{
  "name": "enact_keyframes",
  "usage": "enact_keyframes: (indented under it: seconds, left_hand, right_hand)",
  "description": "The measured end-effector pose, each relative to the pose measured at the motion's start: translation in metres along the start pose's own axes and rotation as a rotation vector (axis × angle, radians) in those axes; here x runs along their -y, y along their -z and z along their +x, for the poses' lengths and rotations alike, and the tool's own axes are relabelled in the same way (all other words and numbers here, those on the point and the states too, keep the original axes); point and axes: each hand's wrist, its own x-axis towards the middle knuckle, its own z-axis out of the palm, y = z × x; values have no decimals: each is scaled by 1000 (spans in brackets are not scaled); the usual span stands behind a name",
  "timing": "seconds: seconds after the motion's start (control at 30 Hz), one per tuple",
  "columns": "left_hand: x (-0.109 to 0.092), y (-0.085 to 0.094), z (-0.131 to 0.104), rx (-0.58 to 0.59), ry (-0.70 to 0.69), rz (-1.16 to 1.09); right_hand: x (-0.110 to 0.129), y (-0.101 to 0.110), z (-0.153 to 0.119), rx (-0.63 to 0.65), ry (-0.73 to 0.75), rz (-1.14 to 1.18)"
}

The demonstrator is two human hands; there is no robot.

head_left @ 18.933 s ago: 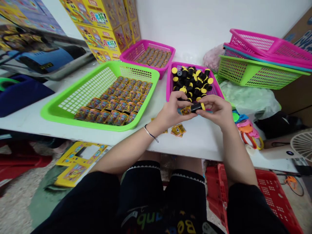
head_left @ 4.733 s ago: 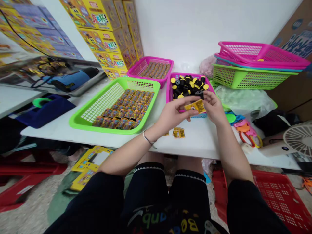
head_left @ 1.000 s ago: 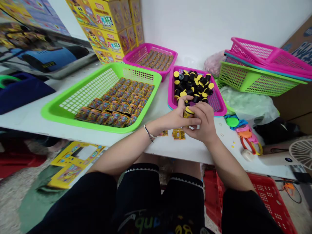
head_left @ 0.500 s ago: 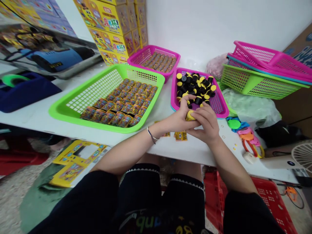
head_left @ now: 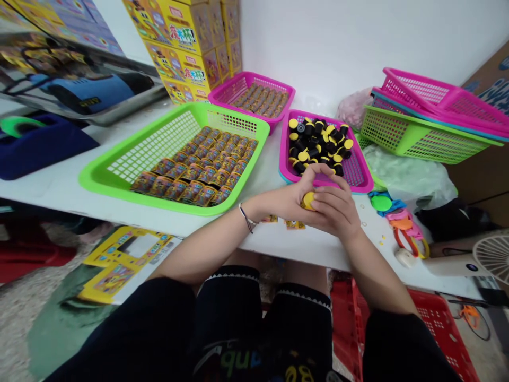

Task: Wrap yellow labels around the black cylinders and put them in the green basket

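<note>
A small cup with a yellow end [head_left: 307, 201] is held between my two hands over the table's front part. My left hand [head_left: 292, 200] is closed around it from the left. The fingers of my right hand [head_left: 336, 209] wrap it from the right and hide most of it. Beneath my hands, small printed yellow labels [head_left: 295, 225] lie on the table. Just beyond my fingers is a pink basket [head_left: 361, 167] of loose black cups with yellow lids [head_left: 314, 140]. To the left, a green basket [head_left: 107, 178] holds rows of label-wrapped cups [head_left: 194, 172].
A second pink basket [head_left: 222, 95] of wrapped cups stands behind, beside stacked yellow boxes [head_left: 178, 53]. Stacked baskets [head_left: 429, 127] and a plastic bag [head_left: 409, 172] are at the right, with a fan [head_left: 493, 254] near the edge. A blue tape dispenser [head_left: 43, 146] sits far left.
Both hands have drawn closer together around the cup and shifted slightly toward me. My right fingers now cover more of it. The baskets stay in place.
</note>
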Motion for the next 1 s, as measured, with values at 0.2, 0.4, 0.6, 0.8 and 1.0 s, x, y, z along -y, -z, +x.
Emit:
enact_keyframes:
  seconds: [0.2,0.4,0.6,0.8,1.0]
  left_hand:
    - [7,4,10,74,-8,-89]
    - [-27,-1,1,-414,16,134]
    - [-69,72,-31,-380,236,656]
    - [-37,175,-44,-328,702,952]
    - [-12,198,-45,-64,981,1048]
  right_hand:
    - [-8,-13,5,-205,217,-218]
    - [-17,-4,12,-424,106,-479]
    - [-24,5,11,-328,-69,-528]
    - [-42,3,9,-273,-602,-546]
    - [-62,18,37,117,-1099,-482]
